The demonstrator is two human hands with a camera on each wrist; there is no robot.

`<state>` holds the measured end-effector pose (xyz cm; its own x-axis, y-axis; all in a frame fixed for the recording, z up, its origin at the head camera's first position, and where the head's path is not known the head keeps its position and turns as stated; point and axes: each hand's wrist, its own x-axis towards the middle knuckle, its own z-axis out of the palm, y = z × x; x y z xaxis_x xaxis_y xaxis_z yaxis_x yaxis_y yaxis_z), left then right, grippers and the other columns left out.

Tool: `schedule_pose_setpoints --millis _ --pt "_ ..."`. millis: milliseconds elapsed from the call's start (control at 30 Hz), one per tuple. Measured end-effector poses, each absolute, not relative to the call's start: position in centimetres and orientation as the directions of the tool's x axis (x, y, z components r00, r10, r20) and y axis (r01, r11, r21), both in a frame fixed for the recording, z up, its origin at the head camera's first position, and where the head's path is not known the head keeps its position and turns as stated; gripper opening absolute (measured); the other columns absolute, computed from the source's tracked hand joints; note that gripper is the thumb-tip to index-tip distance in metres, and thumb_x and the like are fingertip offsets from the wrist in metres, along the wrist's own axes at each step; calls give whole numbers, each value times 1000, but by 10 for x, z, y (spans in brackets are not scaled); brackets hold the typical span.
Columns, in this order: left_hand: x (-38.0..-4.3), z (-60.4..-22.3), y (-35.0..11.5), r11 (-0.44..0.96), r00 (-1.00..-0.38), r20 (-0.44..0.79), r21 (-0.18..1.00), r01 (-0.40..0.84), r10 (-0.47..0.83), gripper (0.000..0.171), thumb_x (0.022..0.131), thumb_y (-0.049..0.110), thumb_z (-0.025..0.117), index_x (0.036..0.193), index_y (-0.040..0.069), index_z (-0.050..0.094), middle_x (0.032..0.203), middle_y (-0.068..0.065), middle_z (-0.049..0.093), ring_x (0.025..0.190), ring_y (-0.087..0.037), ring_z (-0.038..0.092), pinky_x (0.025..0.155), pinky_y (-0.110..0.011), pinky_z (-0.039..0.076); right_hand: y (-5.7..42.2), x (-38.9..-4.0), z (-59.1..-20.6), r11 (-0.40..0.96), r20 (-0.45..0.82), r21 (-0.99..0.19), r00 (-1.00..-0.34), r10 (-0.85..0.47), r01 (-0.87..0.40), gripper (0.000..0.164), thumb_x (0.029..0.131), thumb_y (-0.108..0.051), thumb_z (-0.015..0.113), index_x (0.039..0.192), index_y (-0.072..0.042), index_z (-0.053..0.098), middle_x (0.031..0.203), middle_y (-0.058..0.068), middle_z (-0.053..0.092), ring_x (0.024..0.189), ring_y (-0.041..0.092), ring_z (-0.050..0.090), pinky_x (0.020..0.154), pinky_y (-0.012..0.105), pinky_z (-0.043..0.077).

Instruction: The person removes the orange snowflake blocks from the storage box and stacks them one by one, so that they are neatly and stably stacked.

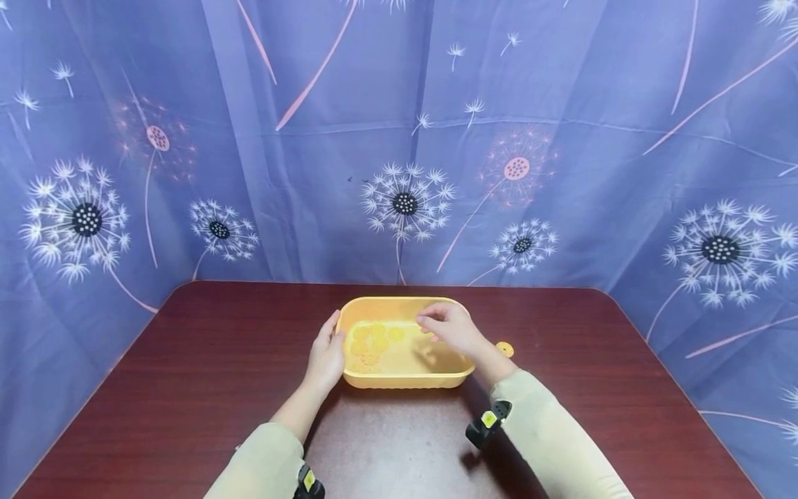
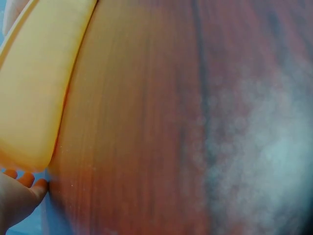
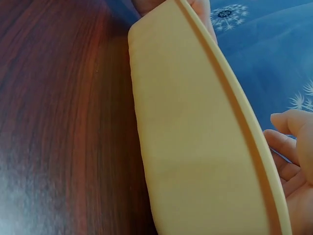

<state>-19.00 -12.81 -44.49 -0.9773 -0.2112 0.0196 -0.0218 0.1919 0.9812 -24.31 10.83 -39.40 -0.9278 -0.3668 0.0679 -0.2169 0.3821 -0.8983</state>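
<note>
A yellow plastic basin [image 1: 408, 381] with rounded corners sits on the table. Several flat, round yellow pieces [image 1: 377, 339] lie inside it, mostly toward the left. My left hand [image 1: 327, 357] grips the basin's left end, thumb at the rim and fingers along the outer wall. Over the right half of the basin hovers my right hand [image 1: 451, 327], its fingers loosely bent. In the right wrist view its thumb [image 3: 288, 120] stands apart from the bent fingers, and nothing shows between them. A shadow of this hand falls on the basin floor.
One round orange-yellow piece [image 1: 505, 348] with a dark centre lies on the table right of the basin, close by the right forearm. The dark reddish wooden table [image 1: 206, 388] ends at a blue dandelion-print curtain [image 1: 312, 173] behind and on both sides.
</note>
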Motion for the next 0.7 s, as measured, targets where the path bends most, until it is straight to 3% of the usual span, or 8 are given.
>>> schedule_pose_setpoints --millis 167,267,400,600,700 --pt "-191 -444 -129 201 -978 24 979 -18 -207 48 100 9 35 148 4 30 153 -16 29 141 -30 26 116 -45 23 97 -252 -403 415 48 -889 -941 -334 -193 25 88 -13 65 104 7 67 90 19 69 76 13 63 72 42 58" --pt "-191 -442 -130 202 -978 19 979 -24 -206 49 100 10 34 148 5 30 153 -15 29 141 -29 26 116 -44 24 90 -253 -402 440 16 -883 -947 -320 -163 23 87 -14 65 102 2 68 89 13 69 78 20 65 70 34 58" --pt "-192 -440 -130 210 -978 23 977 -22 -208 48 100 11 34 148 7 30 153 -14 30 141 -28 27 116 -43 24 82 -256 -404 452 20 -874 -943 -332 -178 24 87 -14 65 103 3 67 92 14 70 84 32 66 67 30 57" --pt "-191 -443 -129 186 -978 9 982 -31 -210 48 100 10 34 148 6 30 153 -15 30 141 -28 27 116 -42 24 73 -263 -423 508 52 -833 -947 -317 -216 18 83 -12 69 96 0 69 89 10 70 76 12 62 68 24 53" --pt "-191 -444 -129 193 -978 12 981 -28 -208 48 100 10 34 148 6 30 153 -15 30 141 -29 27 116 -43 24 72 -265 -426 521 56 -826 -951 -304 -215 19 82 -12 69 96 0 70 89 9 70 77 11 61 69 23 53"
